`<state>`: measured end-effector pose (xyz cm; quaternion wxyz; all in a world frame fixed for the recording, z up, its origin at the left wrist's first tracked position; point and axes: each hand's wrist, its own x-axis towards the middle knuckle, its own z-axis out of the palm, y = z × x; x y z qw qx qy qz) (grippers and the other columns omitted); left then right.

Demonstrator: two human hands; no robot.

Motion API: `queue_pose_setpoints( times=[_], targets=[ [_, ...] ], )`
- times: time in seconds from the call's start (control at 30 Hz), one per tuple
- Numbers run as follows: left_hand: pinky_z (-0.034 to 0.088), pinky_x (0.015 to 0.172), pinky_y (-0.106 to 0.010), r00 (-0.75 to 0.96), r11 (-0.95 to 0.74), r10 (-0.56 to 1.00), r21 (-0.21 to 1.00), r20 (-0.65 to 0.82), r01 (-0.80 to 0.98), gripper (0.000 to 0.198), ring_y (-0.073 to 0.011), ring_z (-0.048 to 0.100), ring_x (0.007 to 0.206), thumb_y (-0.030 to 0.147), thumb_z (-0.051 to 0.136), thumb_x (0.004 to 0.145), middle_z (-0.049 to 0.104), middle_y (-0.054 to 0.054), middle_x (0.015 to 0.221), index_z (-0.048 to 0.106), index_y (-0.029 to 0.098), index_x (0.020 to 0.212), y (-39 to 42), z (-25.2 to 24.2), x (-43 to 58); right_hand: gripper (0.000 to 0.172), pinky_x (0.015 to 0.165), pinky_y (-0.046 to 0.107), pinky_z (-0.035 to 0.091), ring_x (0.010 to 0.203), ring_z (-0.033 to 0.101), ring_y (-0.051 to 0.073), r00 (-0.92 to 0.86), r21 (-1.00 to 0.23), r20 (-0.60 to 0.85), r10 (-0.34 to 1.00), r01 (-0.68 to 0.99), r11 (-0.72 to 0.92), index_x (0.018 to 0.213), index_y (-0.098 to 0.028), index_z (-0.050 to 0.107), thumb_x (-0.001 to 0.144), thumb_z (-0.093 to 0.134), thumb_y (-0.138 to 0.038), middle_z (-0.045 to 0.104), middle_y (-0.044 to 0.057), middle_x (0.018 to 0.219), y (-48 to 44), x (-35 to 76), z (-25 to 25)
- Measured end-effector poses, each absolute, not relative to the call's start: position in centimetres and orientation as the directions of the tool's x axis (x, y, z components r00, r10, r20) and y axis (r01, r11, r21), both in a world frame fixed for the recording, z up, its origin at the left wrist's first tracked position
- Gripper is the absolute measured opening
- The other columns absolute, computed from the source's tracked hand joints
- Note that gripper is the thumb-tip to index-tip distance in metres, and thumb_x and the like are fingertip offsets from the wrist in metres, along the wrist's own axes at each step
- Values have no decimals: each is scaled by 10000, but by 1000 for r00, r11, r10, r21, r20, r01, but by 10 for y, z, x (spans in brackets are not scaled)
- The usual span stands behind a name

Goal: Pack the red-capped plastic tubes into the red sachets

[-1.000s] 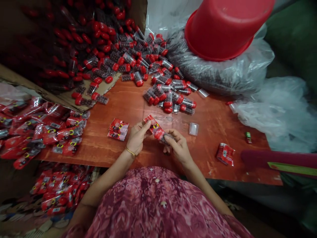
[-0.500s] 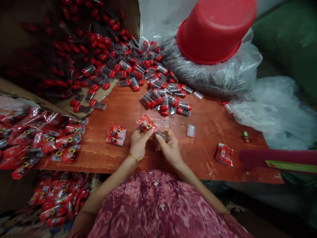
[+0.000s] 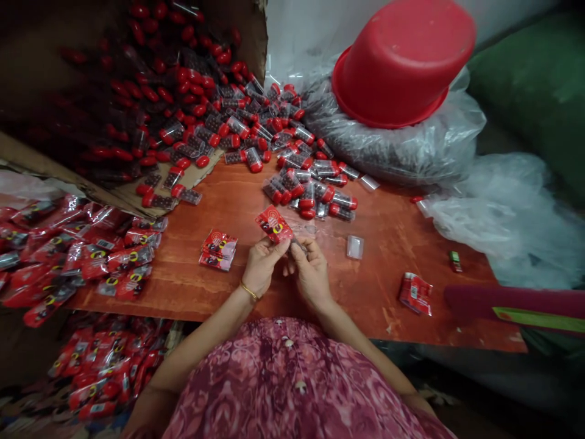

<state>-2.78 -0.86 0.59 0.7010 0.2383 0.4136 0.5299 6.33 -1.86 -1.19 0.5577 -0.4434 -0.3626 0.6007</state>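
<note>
My left hand (image 3: 261, 268) and my right hand (image 3: 311, 271) meet over the middle of the red-brown table (image 3: 379, 305). Together they pinch one small red printed packet (image 3: 274, 224), which sticks up and to the left from my fingertips. My right fingers close on its lower end, where a dark tube seems to sit inside; I cannot see it clearly. A short stack of the same red packets (image 3: 218, 249) lies just left of my left hand.
Several clear tubes with red caps (image 3: 301, 183) lie in a heap beyond my hands, spilling from a cardboard box (image 3: 137, 110). Filled red packets (image 3: 82, 256) pile at the left. An upturned red basin (image 3: 402, 61) rests on a plastic bag (image 3: 411, 146). More packets (image 3: 415, 294) lie right.
My hands have drawn closer together and the packet has tipped more upright and to the left. The dark tube end near my right fingers is now mostly hidden.
</note>
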Motion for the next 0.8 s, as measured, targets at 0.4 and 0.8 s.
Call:
queue_pose_setpoints(
  times=[0.4, 0.8],
  targets=[
    [387, 480, -189, 38, 284, 948, 786, -316, -549, 322, -66, 486, 516, 430, 740, 598, 618, 2, 622, 640, 129, 656, -8, 1, -33, 251, 478, 197, 460, 473, 554, 68, 46, -979, -102, 994, -181, -92, 857, -193, 539, 725, 650, -375, 590, -48, 653, -18, 70, -8],
    [400, 570, -225, 17, 273, 959, 905, -283, -326, 258, -93, 502, 556, 368, 740, 593, 598, 18, 585, 635, 132, 610, 5, -1, -39, 248, 455, 227, 442, 446, 532, 87, -60, -993, -63, 996, -99, -69, 880, -198, 556, 743, 639, -387, 593, -37, 620, -18, 81, -5]
  ],
)
